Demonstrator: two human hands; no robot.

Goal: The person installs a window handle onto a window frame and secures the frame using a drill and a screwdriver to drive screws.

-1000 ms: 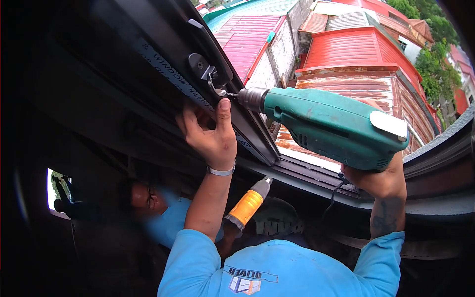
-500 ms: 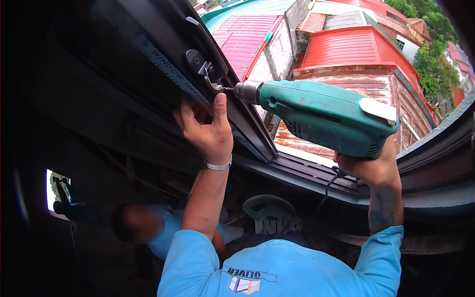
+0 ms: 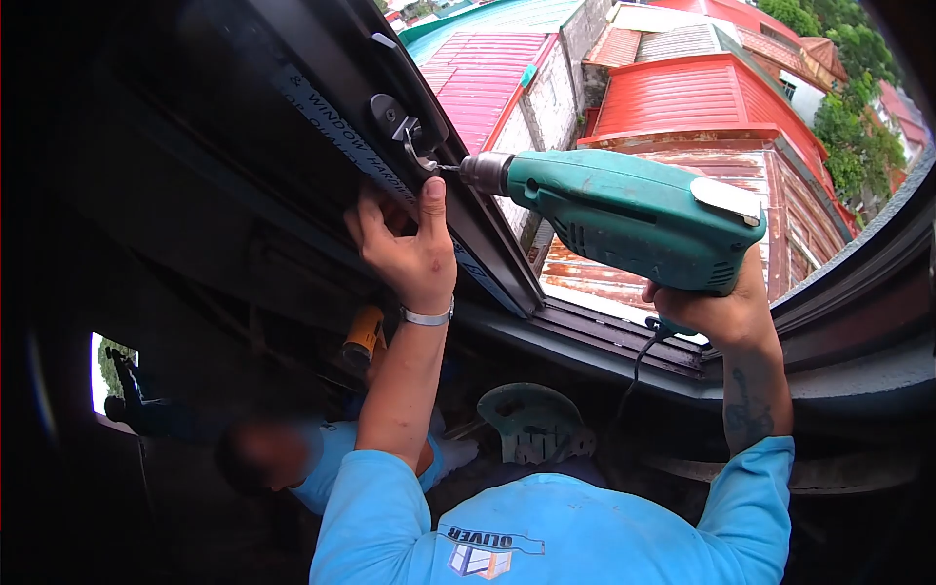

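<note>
My right hand [image 3: 702, 304] is wrapped around the handle of a green power drill [image 3: 634, 216], held level with its chuck pointing left. The thin bit in the chuck reaches the curved metal lever of a window latch [image 3: 395, 117]. This latch is mounted on the dark window sash [image 3: 487, 244]. Just below the bit, my left hand [image 3: 414, 249] grips the sash, thumb up near the lever's end and fingers curled against the taped side. Printed protective tape [image 3: 341, 146] runs along the sash; my left fingers' tips are partly hidden.
Another person in a blue shirt [image 3: 327, 463] is below left, near a yellow cylindrical object [image 3: 364, 333]. A green plastic chair [image 3: 531, 414] stands beneath. The drill's cord [image 3: 639, 366] hangs over the window track [image 3: 624, 341]. Rooftops [image 3: 682, 97] lie outside.
The drill has shifted slightly left and its rear has dropped back a little, with the bit still at the latch lever. The yellow cylindrical object has come into view beside my left forearm.
</note>
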